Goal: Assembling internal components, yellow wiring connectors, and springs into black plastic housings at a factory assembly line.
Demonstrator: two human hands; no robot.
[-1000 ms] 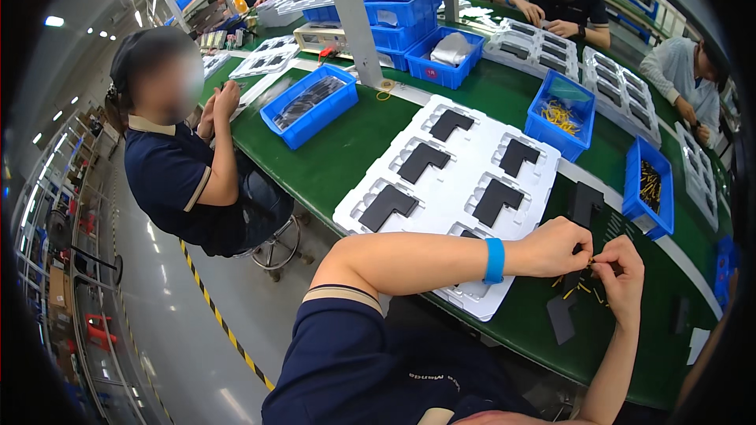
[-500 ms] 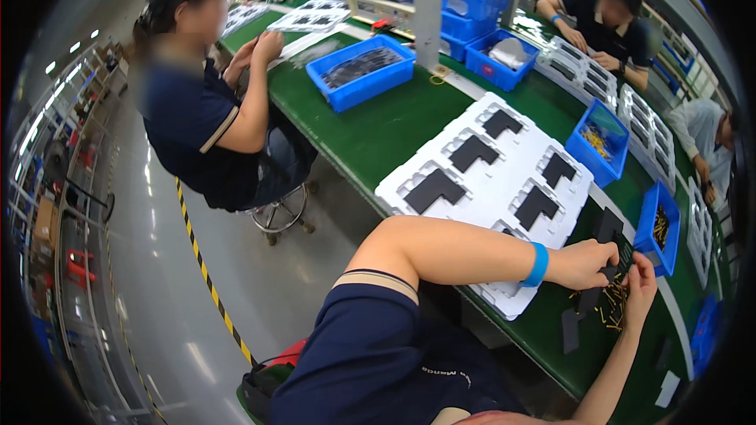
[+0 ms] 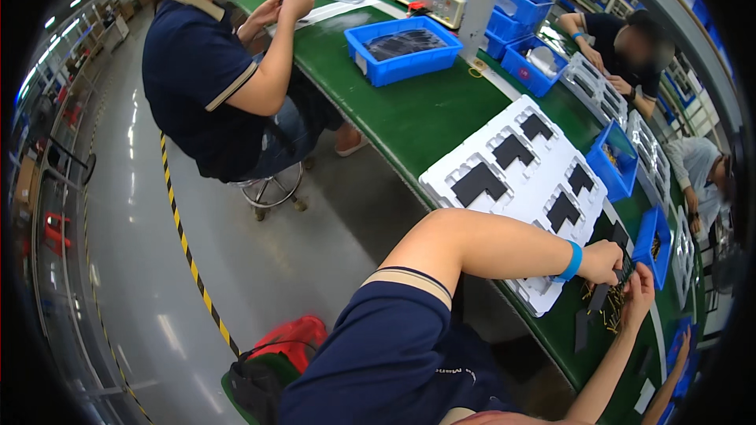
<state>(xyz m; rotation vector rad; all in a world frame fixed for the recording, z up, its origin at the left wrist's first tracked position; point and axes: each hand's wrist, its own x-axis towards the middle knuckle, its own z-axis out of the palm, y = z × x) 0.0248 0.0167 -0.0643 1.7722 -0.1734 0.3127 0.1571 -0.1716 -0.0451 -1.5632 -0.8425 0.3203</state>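
Hands (image 3: 602, 261) (image 3: 638, 299) together, clamped on black part (image 3: 624, 271), beside white tray (image 3: 524, 181), brass pins (image 3: 606, 315).

Table (image 3: 425, 114): dark green surface, paler edge strip.
Moulded tray (image 3: 543, 181): white, its pockets filled with flat black parts (image 3: 479, 183).
Wristband (image 3: 572, 261) on the person's left arm: bright blue.
Small part (image 3: 624, 270) between the left hand (image 3: 602, 261) and right hand (image 3: 638, 299): black.
Loose pins (image 3: 606, 316) on the table beneath the hands: brass-yellow.
Person's own sleeve (image 3: 394, 330): navy, with a tan-and-white striped cuff.
Co-worker's shirt (image 3: 193, 86): navy, same striped trim at collar and sleeve.
Bins: a large bin (image 3: 403, 51) and a small bin (image 3: 610, 161), both bright blue.
Floor (image 3: 142, 267): glossy grey, crossed by a yellow-and-black striped line (image 3: 185, 248).
Bag (image 3: 287, 342) on the floor: red over black.
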